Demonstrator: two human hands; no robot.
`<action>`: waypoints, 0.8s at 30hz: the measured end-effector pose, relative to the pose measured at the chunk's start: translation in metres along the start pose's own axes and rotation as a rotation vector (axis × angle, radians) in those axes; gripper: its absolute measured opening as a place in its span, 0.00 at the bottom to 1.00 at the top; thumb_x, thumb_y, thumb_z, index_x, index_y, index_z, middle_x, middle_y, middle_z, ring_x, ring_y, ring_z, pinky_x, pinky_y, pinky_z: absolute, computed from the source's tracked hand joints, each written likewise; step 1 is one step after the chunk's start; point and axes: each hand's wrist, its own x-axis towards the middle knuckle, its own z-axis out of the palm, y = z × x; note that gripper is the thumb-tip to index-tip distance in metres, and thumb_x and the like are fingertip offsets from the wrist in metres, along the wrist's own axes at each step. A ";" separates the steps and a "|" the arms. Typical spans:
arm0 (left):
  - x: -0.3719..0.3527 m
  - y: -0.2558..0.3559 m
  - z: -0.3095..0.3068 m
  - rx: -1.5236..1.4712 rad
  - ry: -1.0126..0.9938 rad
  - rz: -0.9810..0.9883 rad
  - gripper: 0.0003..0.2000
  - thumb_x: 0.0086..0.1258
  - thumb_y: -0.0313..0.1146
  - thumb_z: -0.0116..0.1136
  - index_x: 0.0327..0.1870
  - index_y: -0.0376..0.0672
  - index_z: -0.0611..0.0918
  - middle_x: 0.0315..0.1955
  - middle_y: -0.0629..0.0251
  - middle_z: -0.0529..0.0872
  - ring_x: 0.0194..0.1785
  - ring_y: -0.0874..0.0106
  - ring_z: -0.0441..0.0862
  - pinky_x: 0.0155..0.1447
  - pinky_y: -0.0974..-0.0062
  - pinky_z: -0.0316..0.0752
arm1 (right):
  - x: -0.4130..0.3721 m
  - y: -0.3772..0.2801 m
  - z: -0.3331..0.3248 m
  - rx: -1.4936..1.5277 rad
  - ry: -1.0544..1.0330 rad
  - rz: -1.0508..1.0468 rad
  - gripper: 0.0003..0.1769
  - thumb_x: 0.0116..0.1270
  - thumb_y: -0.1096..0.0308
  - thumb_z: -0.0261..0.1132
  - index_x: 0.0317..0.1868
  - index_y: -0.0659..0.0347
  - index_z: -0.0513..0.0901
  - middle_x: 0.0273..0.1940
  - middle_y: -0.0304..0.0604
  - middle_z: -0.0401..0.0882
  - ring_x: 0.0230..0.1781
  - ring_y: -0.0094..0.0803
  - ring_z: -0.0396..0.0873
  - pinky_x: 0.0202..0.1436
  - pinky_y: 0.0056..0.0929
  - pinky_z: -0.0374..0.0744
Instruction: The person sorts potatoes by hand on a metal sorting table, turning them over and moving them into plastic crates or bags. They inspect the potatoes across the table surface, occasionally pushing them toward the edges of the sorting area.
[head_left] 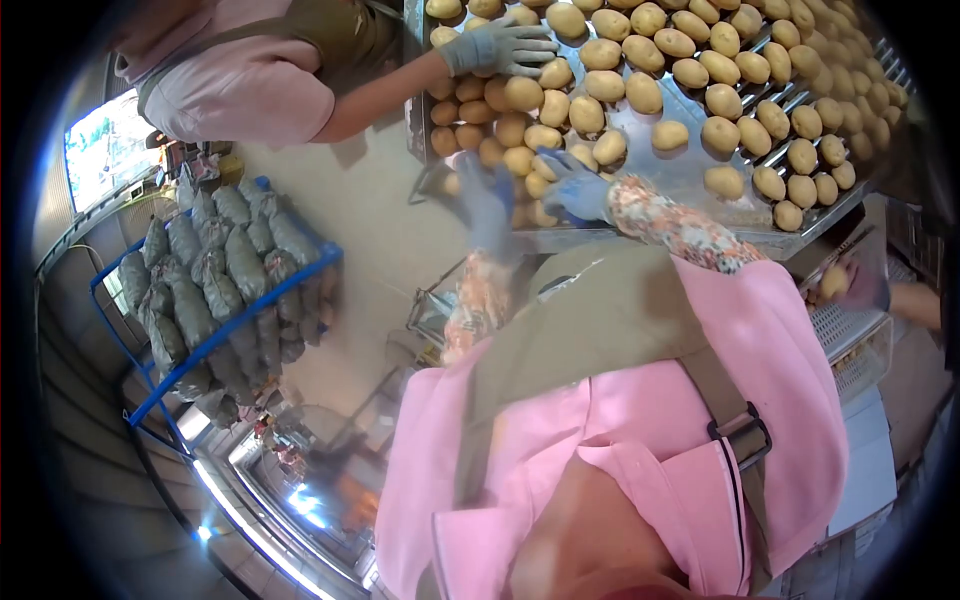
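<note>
Many tan potatoes (644,93) cover a metal sorting table (690,180) in front of me. My right hand (575,188), in a blue glove and a floral sleeve, reaches over the near left part of the table. Its fingers are apart among the potatoes there, with one potato (543,138) just beyond them. At the table's near left corner is my left hand (485,195), in a similar glove and smeared by motion. A potato (452,184) shows right beside it, and I cannot tell whether its fingers hold anything.
A co-worker's gloved hand (500,50) lies on potatoes at the far left. Another person's hand (865,280) is by a potato (833,281) at the right, above a white perforated crate (850,345). A blue-framed cart (235,330) carries several filled grey-green sacks (225,285) on the left.
</note>
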 end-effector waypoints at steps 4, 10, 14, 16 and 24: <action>0.013 0.005 0.025 0.086 -0.172 -0.110 0.33 0.72 0.53 0.45 0.70 0.36 0.62 0.70 0.38 0.58 0.73 0.44 0.55 0.75 0.60 0.51 | 0.048 0.041 -0.002 0.250 -0.031 -0.201 0.14 0.54 0.66 0.65 0.42 0.51 0.85 0.53 0.39 0.79 0.68 0.45 0.63 0.71 0.43 0.61; -0.037 0.003 0.017 0.129 -0.320 -0.299 0.45 0.65 0.64 0.50 0.76 0.44 0.52 0.75 0.47 0.45 0.76 0.43 0.44 0.76 0.54 0.47 | -0.038 0.065 -0.081 0.019 0.156 -0.035 0.25 0.63 0.64 0.62 0.61 0.53 0.75 0.65 0.45 0.69 0.69 0.44 0.62 0.72 0.46 0.59; -0.075 0.033 -0.013 0.315 -0.256 -0.053 0.31 0.68 0.40 0.57 0.68 0.32 0.63 0.69 0.36 0.56 0.70 0.44 0.59 0.69 0.59 0.63 | -0.102 0.085 -0.013 -0.104 0.196 -0.013 0.29 0.65 0.63 0.58 0.68 0.47 0.69 0.73 0.44 0.58 0.74 0.49 0.55 0.74 0.50 0.55; -0.090 -0.008 0.014 0.410 -0.063 0.161 0.28 0.68 0.35 0.55 0.67 0.33 0.64 0.67 0.39 0.62 0.66 0.46 0.64 0.67 0.58 0.65 | -0.114 0.068 -0.005 -0.027 0.112 0.070 0.30 0.65 0.61 0.58 0.69 0.44 0.67 0.74 0.43 0.56 0.74 0.50 0.54 0.74 0.51 0.55; -0.058 0.011 0.026 0.186 -0.326 0.050 0.33 0.69 0.51 0.51 0.73 0.48 0.60 0.73 0.51 0.56 0.75 0.45 0.49 0.76 0.54 0.47 | -0.041 0.015 0.027 0.256 0.049 0.426 0.32 0.65 0.42 0.57 0.68 0.37 0.69 0.76 0.48 0.48 0.74 0.58 0.51 0.75 0.60 0.46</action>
